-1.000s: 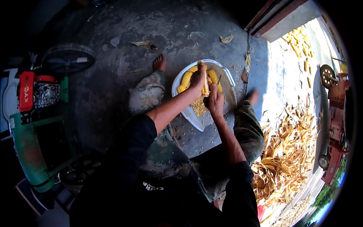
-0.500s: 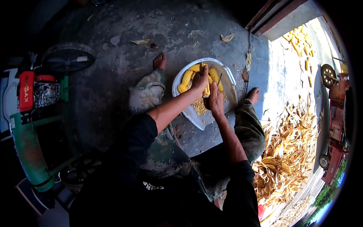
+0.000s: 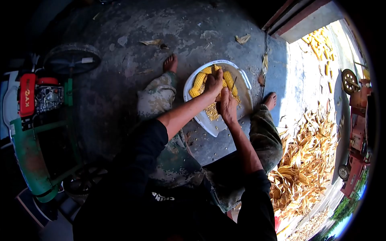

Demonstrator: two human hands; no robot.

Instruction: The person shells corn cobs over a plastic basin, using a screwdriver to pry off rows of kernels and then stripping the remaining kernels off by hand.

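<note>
My left hand (image 3: pixel 214 82) is closed around an ear of corn (image 3: pixel 215 67), whose yellow end sticks out past my fingers; the rest of it is mostly covered. My right hand (image 3: pixel 228 106) is closed just below, right against the corn. A thin dark rod (image 3: pixel 234 83) projects up beside my right thumb, and something dark shows at the heel of that hand; it looks like a slim pointed tool with its handle in my fist. Under both hands lies a white plastic basin (image 3: pixel 246 82) with whole ears (image 3: pixel 198 81) and loose kernels (image 3: pixel 212 112).
My bare feet flank the basin on the concrete floor (image 3: pixel 132 48). A green machine with a red engine (image 3: pixel 27 94) stands at left. Dry husks (image 3: pixel 305 160) are heaped at right, with corn ears (image 3: pixel 319 43) beyond and a red vehicle (image 3: pixel 356 156) outside.
My hands have closed in on each other, and less of the held ear shows between them. My left hand has shifted slightly right. The basin stays in place.
</note>
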